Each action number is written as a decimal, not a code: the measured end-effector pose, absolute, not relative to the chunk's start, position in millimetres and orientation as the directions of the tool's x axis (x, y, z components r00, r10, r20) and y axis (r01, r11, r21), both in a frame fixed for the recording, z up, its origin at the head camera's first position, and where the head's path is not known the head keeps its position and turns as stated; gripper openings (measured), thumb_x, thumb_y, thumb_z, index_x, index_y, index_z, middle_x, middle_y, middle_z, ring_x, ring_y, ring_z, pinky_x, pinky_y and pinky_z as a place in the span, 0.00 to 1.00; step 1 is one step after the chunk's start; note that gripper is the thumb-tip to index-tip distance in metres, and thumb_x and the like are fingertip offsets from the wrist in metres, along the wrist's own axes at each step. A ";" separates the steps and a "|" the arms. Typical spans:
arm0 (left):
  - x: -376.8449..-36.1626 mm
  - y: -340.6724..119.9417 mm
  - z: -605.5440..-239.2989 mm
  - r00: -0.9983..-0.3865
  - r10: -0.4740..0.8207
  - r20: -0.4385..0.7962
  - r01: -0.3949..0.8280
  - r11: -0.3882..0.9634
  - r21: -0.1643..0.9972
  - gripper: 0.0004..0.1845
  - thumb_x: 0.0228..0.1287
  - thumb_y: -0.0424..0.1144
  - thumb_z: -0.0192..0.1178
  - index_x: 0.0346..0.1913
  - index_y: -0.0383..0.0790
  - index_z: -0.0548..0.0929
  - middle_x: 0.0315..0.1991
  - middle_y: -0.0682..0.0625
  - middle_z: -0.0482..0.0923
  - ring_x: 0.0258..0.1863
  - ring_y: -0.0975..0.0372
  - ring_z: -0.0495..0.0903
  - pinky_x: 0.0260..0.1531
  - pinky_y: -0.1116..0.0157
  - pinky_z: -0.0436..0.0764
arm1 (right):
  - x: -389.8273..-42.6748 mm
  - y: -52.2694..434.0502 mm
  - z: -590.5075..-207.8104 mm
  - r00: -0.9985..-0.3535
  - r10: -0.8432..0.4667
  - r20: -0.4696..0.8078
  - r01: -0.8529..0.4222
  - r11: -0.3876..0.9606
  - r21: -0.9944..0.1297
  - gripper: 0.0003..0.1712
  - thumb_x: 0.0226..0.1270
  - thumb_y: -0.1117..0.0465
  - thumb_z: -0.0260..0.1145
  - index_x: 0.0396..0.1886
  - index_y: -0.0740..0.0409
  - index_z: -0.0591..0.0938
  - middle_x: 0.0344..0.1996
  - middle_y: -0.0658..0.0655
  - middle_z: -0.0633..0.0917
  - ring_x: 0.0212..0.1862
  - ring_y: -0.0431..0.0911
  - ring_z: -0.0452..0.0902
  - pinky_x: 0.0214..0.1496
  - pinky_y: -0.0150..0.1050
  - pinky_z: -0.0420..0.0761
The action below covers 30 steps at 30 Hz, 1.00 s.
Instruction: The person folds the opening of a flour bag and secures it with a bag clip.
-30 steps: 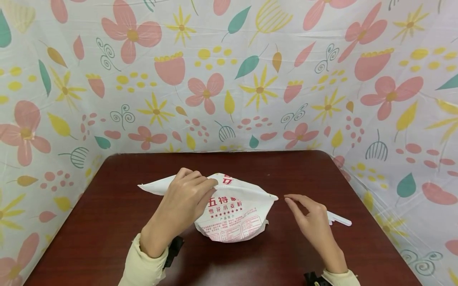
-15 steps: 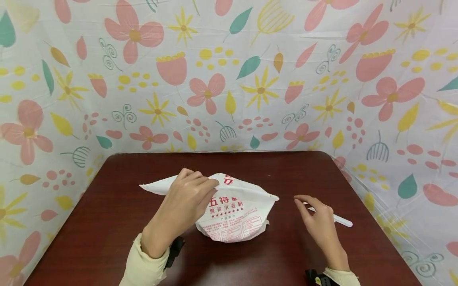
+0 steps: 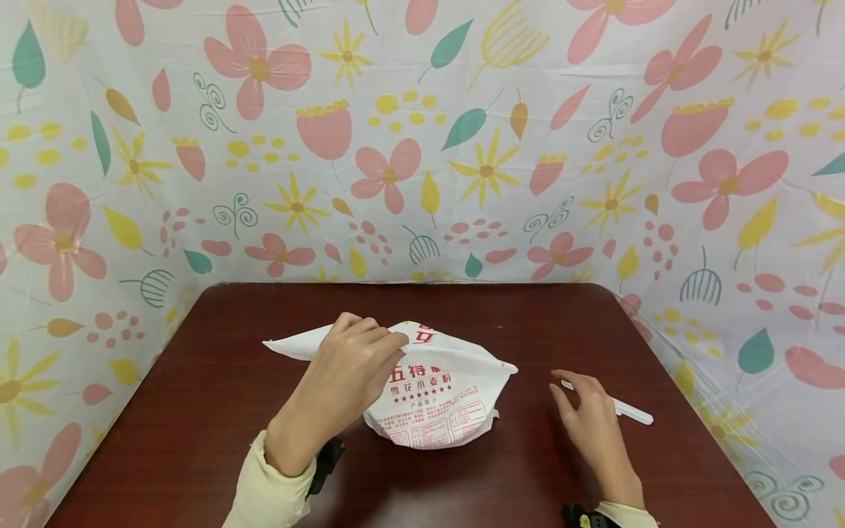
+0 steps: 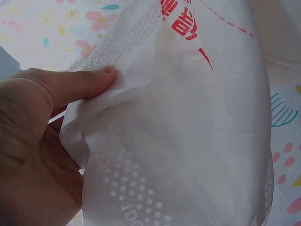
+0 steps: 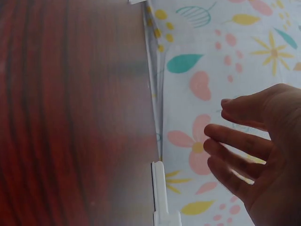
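Note:
A white flour bag (image 3: 429, 400) with red printing stands on the table, its top edge drawn out to a point on each side. My left hand (image 3: 346, 378) pinches that top edge left of its middle. In the left wrist view, the thumb (image 4: 91, 84) lies flat on the white plastic and the other fingers are behind it. My right hand (image 3: 590, 411) is right of the bag, with relaxed, slightly bent fingers and nothing held. Partly behind it lies a slim white plastic piece (image 3: 632, 411), also in the right wrist view as a long bar (image 5: 160, 188); whether they touch is unclear.
The dark red-brown wooden table (image 3: 218, 411) has rounded far corners. A floral cloth (image 3: 422, 147) hangs behind it and along both sides.
My right hand has moved right, away from the bag's right point and to the white plastic piece. My left hand keeps its pinch on the bag. The head view has shifted slightly.

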<state>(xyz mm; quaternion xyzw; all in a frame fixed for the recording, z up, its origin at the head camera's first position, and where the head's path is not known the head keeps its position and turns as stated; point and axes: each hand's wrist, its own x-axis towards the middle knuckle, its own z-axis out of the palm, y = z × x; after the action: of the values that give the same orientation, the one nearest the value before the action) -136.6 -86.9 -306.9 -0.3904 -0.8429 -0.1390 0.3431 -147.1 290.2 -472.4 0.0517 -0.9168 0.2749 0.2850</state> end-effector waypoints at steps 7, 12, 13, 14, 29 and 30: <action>-137.3 -86.0 -305.7 -0.447 0.557 0.700 0.751 0.659 -0.044 0.04 0.61 0.31 0.66 0.35 0.42 0.83 0.24 0.55 0.82 0.27 0.61 0.75 0.38 0.62 0.71 | -148.0 299.1 -472.8 -0.819 0.081 0.568 -0.246 0.845 -0.475 0.17 0.58 0.72 0.72 0.48 0.64 0.85 0.45 0.66 0.85 0.53 0.62 0.75 0.51 0.60 0.73; -136.8 -85.5 -305.8 -0.451 0.556 0.698 0.751 0.659 -0.040 0.03 0.61 0.31 0.66 0.35 0.42 0.83 0.25 0.55 0.82 0.27 0.61 0.76 0.38 0.62 0.71 | -146.7 306.0 -472.4 -0.819 0.099 0.565 -0.235 0.841 -0.488 0.18 0.56 0.74 0.73 0.47 0.65 0.84 0.44 0.67 0.85 0.54 0.65 0.72 0.54 0.59 0.70; -136.5 -85.5 -305.9 -0.452 0.556 0.697 0.751 0.659 -0.038 0.03 0.61 0.31 0.66 0.35 0.42 0.83 0.25 0.55 0.82 0.28 0.61 0.76 0.38 0.62 0.71 | -146.2 307.2 -472.6 -0.821 0.105 0.561 -0.224 0.844 -0.488 0.18 0.55 0.73 0.74 0.47 0.65 0.84 0.44 0.68 0.85 0.54 0.65 0.72 0.54 0.59 0.69; -136.3 -85.5 -306.0 -0.455 0.557 0.695 0.751 0.659 -0.036 0.03 0.61 0.31 0.66 0.35 0.42 0.83 0.25 0.55 0.82 0.28 0.61 0.76 0.38 0.62 0.71 | -145.7 308.5 -473.1 -0.825 0.117 0.554 -0.208 0.847 -0.489 0.18 0.55 0.73 0.74 0.47 0.65 0.84 0.44 0.68 0.85 0.54 0.66 0.72 0.55 0.60 0.69; -135.9 -85.8 -306.3 -0.462 0.557 0.690 0.753 0.657 -0.026 0.04 0.61 0.31 0.66 0.35 0.42 0.83 0.24 0.55 0.81 0.28 0.61 0.75 0.38 0.62 0.71 | -138.8 331.4 -482.8 -0.896 0.180 0.406 -0.048 0.870 -0.491 0.19 0.60 0.70 0.70 0.52 0.69 0.80 0.41 0.73 0.84 0.39 0.67 0.81 0.38 0.63 0.74; -135.9 -85.8 -306.1 -0.464 0.557 0.689 0.752 0.659 -0.026 0.03 0.61 0.31 0.66 0.35 0.42 0.83 0.25 0.55 0.82 0.28 0.61 0.75 0.38 0.62 0.71 | -138.6 332.9 -483.0 -0.899 0.178 0.401 -0.047 0.869 -0.492 0.19 0.60 0.71 0.70 0.51 0.69 0.81 0.40 0.73 0.85 0.39 0.67 0.81 0.39 0.63 0.74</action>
<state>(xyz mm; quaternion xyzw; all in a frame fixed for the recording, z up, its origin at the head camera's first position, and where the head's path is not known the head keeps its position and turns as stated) -135.9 -85.8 -306.1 -0.3879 -0.8436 -0.1422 0.3429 -138.6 332.9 -483.0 -0.0348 -0.9409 0.2531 0.2225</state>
